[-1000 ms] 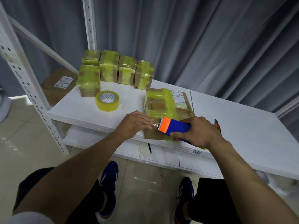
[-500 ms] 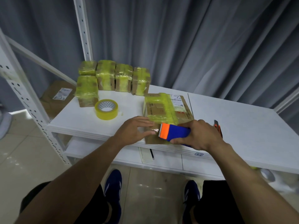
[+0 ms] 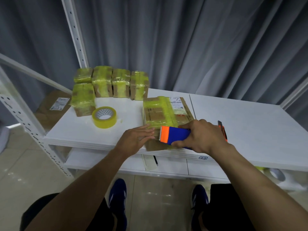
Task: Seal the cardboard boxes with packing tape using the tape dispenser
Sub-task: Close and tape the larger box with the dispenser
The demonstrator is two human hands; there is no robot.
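A strip of tape is being finished off on the near end of the cardboard box [image 3: 166, 117], which lies flat on the white surface [image 3: 241, 124] and reaches its front edge. The tape dispenser [image 3: 175, 135] (blue body, orange toothed head) is gripped by the right hand [image 3: 201, 136], whose fingers [image 3: 186, 126] are wrapped closed around the body; the toothed head points away from those fingers toward the left hand [image 3: 135, 140]. The left hand is laid flat on the box's near left corner, fingers [image 3: 146, 130] extended and open, holding nothing, their tips just short of the orange head. Yellow tape is already seen across the box's top beyond both sets of fingers, so this box is judged to be nearly sealed, with the last strip being pressed and cut.

The next move is judged to call for the strip to be held down by the flat left fingers while the toothed edge is tilted and pulled so the tape is severed; the loose end would then need to be smoothed onto the cardboard.

Well beyond the left fingers, five taped boxes [image 3: 106, 84] are grouped, with a spare tape roll [image 3: 104, 117] lying between them and the hand. A box cutter [image 3: 223, 130] lies just behind the right hand
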